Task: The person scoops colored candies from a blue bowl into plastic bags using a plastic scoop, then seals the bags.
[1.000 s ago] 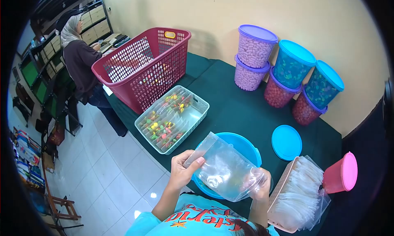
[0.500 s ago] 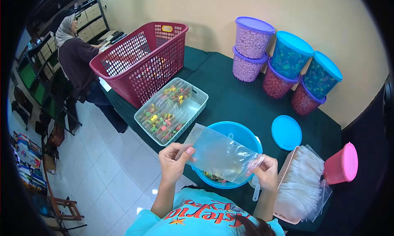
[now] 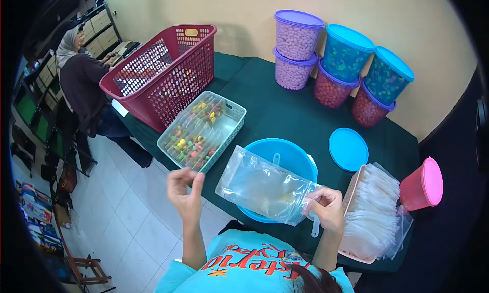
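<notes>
A clear plastic bag (image 3: 265, 186) stretches above the blue tub (image 3: 300, 155), with no contents that I can make out. My right hand (image 3: 327, 205) pinches its right end. To the left of the bag and apart from it, my left hand (image 3: 186, 193) is raised with thumb and fingers apart, holding nothing. The pale tray (image 3: 237, 125) beyond my left hand holds filled bags of colourful sweets (image 3: 191, 145). A scoop handle (image 3: 315, 225) shows below my right hand. Near it, a pink basket (image 3: 351, 191) is packed with clear bags (image 3: 374, 211).
A maroon laundry basket (image 3: 178, 89) stands at the back left. Stacked tubs of sweets (image 3: 344, 53) line the wall. A blue lid (image 3: 348, 149) and a pink tub (image 3: 422, 185) are at the right. Another person (image 3: 86, 84) stands at the far left.
My left hand has let go of the bag and moved left, its fingers now apart. My right hand still grips the bag. The view has shifted slightly.
</notes>
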Demonstrator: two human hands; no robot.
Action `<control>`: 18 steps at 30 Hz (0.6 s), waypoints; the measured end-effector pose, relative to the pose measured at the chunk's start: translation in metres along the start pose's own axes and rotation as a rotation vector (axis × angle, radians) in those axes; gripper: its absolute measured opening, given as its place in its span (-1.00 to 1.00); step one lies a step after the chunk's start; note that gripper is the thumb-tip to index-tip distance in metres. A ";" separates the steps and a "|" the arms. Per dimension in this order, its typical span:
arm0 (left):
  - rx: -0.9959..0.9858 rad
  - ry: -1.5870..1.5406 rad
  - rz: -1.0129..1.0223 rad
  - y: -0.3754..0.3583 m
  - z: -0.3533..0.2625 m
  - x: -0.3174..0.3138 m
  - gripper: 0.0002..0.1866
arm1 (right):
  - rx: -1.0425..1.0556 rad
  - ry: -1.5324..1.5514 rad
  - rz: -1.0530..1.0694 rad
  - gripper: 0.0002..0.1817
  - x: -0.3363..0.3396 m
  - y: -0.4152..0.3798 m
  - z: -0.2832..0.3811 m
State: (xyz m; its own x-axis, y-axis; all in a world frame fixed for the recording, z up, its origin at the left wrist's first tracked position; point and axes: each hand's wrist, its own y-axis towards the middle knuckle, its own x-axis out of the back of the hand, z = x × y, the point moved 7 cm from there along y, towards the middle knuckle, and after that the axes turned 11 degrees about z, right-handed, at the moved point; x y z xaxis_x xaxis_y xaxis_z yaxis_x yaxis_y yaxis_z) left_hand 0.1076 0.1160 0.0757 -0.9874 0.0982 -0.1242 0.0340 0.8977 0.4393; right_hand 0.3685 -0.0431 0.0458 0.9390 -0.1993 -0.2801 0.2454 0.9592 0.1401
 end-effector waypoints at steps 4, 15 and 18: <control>-0.498 0.358 0.528 -0.016 -0.064 -0.046 -0.29 | -0.055 -0.048 0.001 -0.94 -0.005 -0.003 -0.004; -0.400 0.634 1.396 -0.065 -0.029 -0.132 0.16 | -0.169 -0.014 0.051 -0.91 -0.029 -0.001 -0.016; -0.380 0.584 1.346 -0.056 -0.026 -0.127 0.03 | -0.148 -0.059 0.045 -0.90 -0.033 0.005 -0.018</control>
State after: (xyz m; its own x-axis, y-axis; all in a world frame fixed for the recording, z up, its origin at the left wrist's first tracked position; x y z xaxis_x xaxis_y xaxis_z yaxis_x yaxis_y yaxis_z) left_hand 0.2274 0.0418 0.0895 -0.1782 0.4698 0.8646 0.9836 0.1109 0.1425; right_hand 0.3345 -0.0283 0.0388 0.9618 -0.1630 -0.2197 0.1689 0.9856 0.0082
